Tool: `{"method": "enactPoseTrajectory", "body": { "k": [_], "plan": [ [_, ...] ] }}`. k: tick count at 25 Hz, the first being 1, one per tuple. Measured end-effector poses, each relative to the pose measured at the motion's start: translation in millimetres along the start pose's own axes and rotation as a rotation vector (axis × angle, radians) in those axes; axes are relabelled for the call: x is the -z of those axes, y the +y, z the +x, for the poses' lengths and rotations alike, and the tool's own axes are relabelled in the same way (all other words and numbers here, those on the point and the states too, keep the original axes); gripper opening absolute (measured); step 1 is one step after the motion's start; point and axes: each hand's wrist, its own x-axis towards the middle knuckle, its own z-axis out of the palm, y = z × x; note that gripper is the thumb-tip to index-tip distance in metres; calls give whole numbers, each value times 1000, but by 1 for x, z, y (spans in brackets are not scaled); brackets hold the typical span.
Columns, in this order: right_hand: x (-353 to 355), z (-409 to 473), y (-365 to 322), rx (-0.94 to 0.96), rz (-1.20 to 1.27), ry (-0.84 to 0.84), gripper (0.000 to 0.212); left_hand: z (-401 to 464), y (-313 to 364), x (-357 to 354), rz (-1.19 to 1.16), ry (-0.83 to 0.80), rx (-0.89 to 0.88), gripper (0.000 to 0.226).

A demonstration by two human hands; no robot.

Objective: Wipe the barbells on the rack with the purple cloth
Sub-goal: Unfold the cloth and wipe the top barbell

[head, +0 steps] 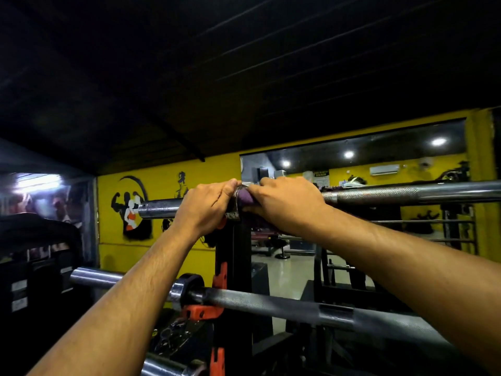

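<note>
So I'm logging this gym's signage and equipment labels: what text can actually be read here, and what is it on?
Nothing can be read with certainty.
Dark notice in the mirror: lines of text, too blurred to read.
White stickers on the black equipment at left: too small and dim to read.
Yellow wall murals: figures only, no words.
Upper barbell and lower barbell: no markings visible.

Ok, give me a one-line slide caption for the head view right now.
Both hands, left hand and right hand, hold the purple cloth around the top barbell at the rack upright.
</note>
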Motion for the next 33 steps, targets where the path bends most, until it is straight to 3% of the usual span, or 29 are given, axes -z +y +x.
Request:
{"method": "enactPoseTrajectory", "body": {
  "k": [3,6,9,11,13,15,17,19,20,21,25,29,31,33],
  "plan": [
    [-6,5,-8,-93,54,36,47,-1,1,0,-8,-11,8,61],
    [-13,-5,-5,12,-40,145,31,-1,2,1,-11,-10,5,60],
    [-8,-30,-8,190,-67,268,27,-3,3,4,6,0,-10,66],
    [-8,-61,-20,178,-17,213,25,-4,6,5,20,-9,-2,71],
    [-15,-99,-26,-81,209,91,25,-3,5,2,9,-22,13,72],
    [-24,-131,-20,-542,740,108,21,-2,2,-1,-1,-10,22,75],
    [-21,-155,-11,-1099,1276,438,26,-2,-1,-5,3,1,22,77],
    [-5,-169,-8,-1531,1485,761,39,-2,-2,-7,16,2,25,75],
    [4,-172,-7,-1645,1509,864,41,-2,-2,-7,24,3,31,74],
    [12,-169,-6,-1682,1549,947,40,-2,-2,-7,31,10,39,74],
    [27,-120,2,-1525,1690,1226,38,-1,-4,-4,29,19,8,75],
    [13,-67,-7,-1580,1510,1300,53,-1,-4,-3,24,36,-21,70],
    [-2,-49,-25,-1586,1422,1261,53,-2,-4,-5,27,42,-31,70],
    [-17,-27,-49,-1546,1486,1207,56,-2,-5,-6,20,39,-39,69]
  ]
}}
